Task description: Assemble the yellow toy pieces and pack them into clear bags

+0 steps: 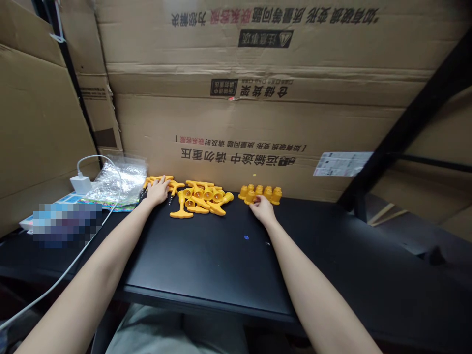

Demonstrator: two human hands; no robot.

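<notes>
Upside-down on the brown cardboard sheet (236, 120), "运输途中 请勿重压"! Left hand (158, 191), fingers spread over yellow plastic T-handled corkscrews (176, 186), grip unclear; right hand (263, 210), fingers curled against one of at least seven yellow plastic bell-shaped cups (250, 196), hold unclear, all on the black tabletop (206, 265).

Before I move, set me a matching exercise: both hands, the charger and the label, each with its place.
Things:
1. Left hand
2. Right hand
3. Charger
4. Label

Places:
A. At the yellow cups
B. On the cardboard
C. On the corkscrews
D. Left of the clear bag

Pairs: 1-C; 2-A; 3-D; 4-B
</notes>
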